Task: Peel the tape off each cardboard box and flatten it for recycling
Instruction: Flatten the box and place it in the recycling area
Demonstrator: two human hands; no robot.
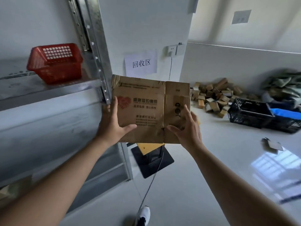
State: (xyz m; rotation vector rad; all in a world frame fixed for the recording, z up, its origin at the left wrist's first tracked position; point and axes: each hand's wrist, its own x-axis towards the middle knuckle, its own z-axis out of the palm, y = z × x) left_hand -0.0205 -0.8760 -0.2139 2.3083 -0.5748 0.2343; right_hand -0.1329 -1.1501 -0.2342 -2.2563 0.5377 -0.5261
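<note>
The flattened cardboard box (146, 110) is held up in the air between both hands, in front of the paper sign (141, 64) on the wall. The left hand (112, 123) grips its left edge, thumb across the printed face; the right hand (187, 128) holds its lower right part, fingers spread on the cardboard

- red basket (55, 62) on metal shelf (48, 88), upper left
- paper sign (141, 63) on wall, centre
- black crate (250, 115) on floor, right
</note>
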